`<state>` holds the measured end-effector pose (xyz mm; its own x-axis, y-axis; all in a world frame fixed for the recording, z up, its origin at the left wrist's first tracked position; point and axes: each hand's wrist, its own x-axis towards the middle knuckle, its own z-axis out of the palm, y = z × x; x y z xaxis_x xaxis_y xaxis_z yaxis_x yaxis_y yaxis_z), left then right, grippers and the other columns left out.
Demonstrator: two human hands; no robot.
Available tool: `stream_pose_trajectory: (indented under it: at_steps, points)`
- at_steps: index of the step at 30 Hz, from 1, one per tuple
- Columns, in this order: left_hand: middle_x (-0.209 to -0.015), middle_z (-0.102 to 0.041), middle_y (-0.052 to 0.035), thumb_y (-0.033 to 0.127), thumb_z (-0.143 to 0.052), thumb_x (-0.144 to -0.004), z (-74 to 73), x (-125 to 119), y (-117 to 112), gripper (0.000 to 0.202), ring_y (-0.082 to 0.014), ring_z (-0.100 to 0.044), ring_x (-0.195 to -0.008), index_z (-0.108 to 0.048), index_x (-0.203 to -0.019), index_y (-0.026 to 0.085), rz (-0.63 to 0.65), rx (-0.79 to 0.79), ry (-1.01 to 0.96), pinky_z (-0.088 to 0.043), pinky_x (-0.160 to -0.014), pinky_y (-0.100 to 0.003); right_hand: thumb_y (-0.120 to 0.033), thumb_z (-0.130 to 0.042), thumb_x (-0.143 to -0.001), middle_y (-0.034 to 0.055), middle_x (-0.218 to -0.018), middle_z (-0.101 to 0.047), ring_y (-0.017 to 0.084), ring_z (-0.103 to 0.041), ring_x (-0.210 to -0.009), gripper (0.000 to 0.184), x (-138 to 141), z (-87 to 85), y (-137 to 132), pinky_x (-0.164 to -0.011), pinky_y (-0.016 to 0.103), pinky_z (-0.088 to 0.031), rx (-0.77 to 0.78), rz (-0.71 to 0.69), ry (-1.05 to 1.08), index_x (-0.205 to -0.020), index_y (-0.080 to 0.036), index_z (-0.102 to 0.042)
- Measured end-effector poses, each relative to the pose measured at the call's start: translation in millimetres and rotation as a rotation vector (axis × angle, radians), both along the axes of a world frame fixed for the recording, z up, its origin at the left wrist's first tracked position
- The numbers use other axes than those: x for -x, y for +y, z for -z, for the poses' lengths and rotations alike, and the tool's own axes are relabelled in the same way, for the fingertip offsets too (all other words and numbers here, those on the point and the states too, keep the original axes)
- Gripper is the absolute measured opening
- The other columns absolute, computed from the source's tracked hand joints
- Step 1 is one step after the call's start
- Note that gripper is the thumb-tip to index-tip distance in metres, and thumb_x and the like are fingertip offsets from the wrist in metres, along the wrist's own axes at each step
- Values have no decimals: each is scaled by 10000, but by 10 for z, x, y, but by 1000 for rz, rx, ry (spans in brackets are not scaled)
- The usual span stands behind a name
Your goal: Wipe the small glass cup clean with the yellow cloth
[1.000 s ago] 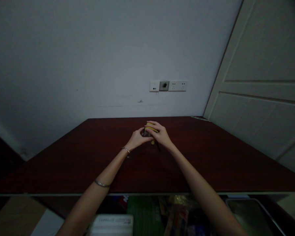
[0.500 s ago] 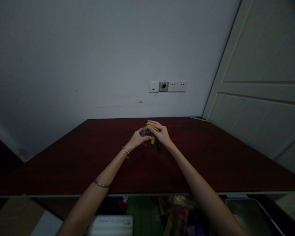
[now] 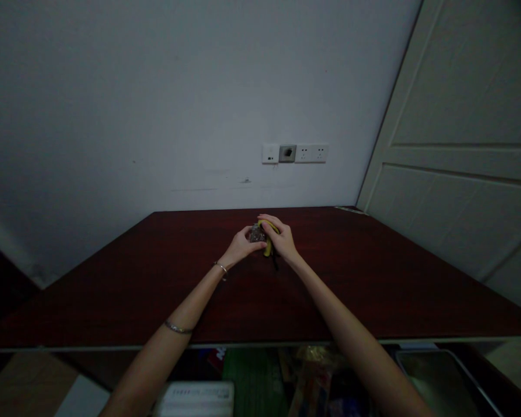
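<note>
Near the middle of the dark red tabletop (image 3: 191,243), my left hand (image 3: 239,248) is closed around a small clear jar or bottle (image 3: 256,234), with the thumb on its near side. Right beside it, my right hand (image 3: 285,240) grips a yellow curved thing (image 3: 267,249) whose exact kind I cannot make out. A dark strap or strip hangs below the yellow thing. Its upper end lies at the top of the clear jar, seemingly touching it. My right fingers reach over the top and partly hide both things.
Behind the table rises a pale wall with a row of sockets (image 3: 295,153). A white panelled door (image 3: 460,150) stands at the right. Below the table's front edge are a white box (image 3: 195,398), a green thing (image 3: 254,379), several packets and a tray (image 3: 443,379).
Both hands have shifted very slightly left with the jar and the yellow thing. Their grips look the same. The view has moved a little.
</note>
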<state>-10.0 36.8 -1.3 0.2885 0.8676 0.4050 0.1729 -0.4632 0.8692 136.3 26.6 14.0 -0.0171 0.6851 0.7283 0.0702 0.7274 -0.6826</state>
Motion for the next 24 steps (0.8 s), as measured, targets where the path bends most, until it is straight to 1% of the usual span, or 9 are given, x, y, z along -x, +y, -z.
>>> stream_pose_trajectory:
  at_steps: [2,5,7,9,12,14,17,20,24]
  points:
    - [-952,-615,-86,325,-754,-555,-11,1,-5,539,-182,-587,-852,-543,-1001,109,6,17,-16,-514,-699,-291,-396,-493,-817,60,-1064,-637,197,-564,-1030,301,-35,0,27,-939,344,-407,67,-37,0,-994,-218,-659]
    - [-978,-605,-105,383,-724,-593,-41,11,-45,560,-183,-603,-786,-522,-1045,120,63,140,-77,-527,-581,-281,-381,-513,-797,40,-1129,-610,203,-547,-1062,359,-151,-50,25,-948,356,-398,152,-185,-95,-1117,-238,-592]
    - [-979,-605,-113,428,-695,-626,-59,24,-73,564,-178,-613,-736,-515,-1069,130,111,209,-107,-530,-526,-278,-346,-600,-734,35,-1195,-568,211,-521,-1103,498,-230,-93,-3,-963,363,-386,154,-292,-201,-1216,-256,-506]
    - [-966,-610,-114,449,-679,-643,-69,37,-88,552,-174,-620,-707,-523,-1068,132,141,238,-120,-536,-513,-282,-312,-669,-672,44,-1261,-512,217,-488,-1144,654,-271,-121,-39,-976,371,-376,123,-342,-287,-1278,-265,-428]
    - [-959,-614,-119,463,-681,-639,-64,46,-79,550,-172,-629,-679,-538,-1048,124,130,261,-138,-539,-499,-277,-295,-717,-620,72,-1315,-448,219,-448,-1183,787,-249,-113,-75,-997,378,-356,78,-311,-343,-1319,-261,-357]
    - [-959,-612,-125,474,-680,-637,-49,45,-63,559,-169,-631,-666,-540,-1040,113,118,271,-142,-539,-488,-264,-296,-732,-603,83,-1311,-444,221,-440,-1189,817,-207,-82,-76,-1007,384,-344,68,-258,-336,-1322,-253,-347]
    - [-988,-594,-129,500,-640,-674,-17,49,-36,563,-162,-625,-687,-522,-1066,112,132,275,-140,-546,-496,-248,-296,-750,-575,84,-1283,-469,225,-446,-1182,810,-162,-23,-40,-1011,388,-336,74,-200,-301,-1296,-243,-385]
    - [-1033,-563,-127,522,-580,-719,22,69,-12,593,-119,-594,-637,-456,-1158,143,168,259,-118,-554,-505,-269,-291,-763,-553,76,-1252,-501,219,-468,-1157,789,-157,26,22,-1002,375,-345,100,-177,-254,-1264,-238,-428]
    - [-964,-569,-107,513,-578,-722,71,105,26,709,-115,-573,-605,-318,-1286,171,230,216,3,-548,-516,-307,-304,-757,-549,77,-1180,-563,212,-532,-1074,737,-169,45,99,-954,361,-393,214,-135,-122,-1223,-211,-474]
